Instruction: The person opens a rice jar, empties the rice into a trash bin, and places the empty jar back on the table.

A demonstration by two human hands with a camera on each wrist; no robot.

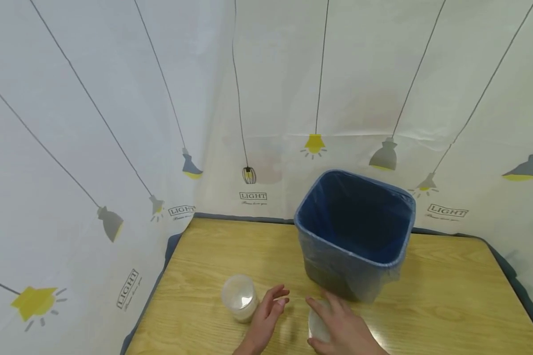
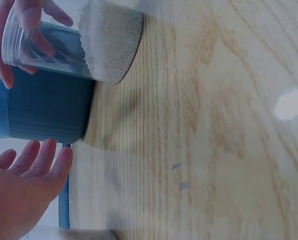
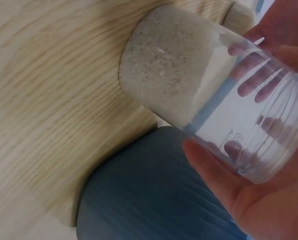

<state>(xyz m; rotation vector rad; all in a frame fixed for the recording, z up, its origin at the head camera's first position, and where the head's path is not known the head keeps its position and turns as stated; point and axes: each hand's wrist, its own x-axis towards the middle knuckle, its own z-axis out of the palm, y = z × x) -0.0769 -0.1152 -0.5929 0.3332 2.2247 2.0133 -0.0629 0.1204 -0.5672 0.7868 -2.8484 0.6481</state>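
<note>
My right hand (image 1: pixel 344 328) holds a clear plastic jar (image 1: pixel 317 325) from above, its fingers spread around the ribbed top. The jar stands upright on the wooden table, partly filled with pale, grainy stuff (image 3: pixel 163 65). In the right wrist view, fingers show through the clear wall. My left hand (image 1: pixel 266 318) is held in the air with relaxed fingers and has nothing in it. Just left of that hand stands a second clear jar (image 1: pixel 240 301), with pale contents low inside. Only an edge of this second jar (image 2: pixel 74 234) shows in the left wrist view.
Behind the right hand stands a blue bin (image 1: pixel 353 246) lined with a translucent bag, its mouth facing up. The wooden table (image 1: pixel 231 246) ends at a white curtain (image 1: pixel 266 98) printed with hanging lamps, at the back and sides.
</note>
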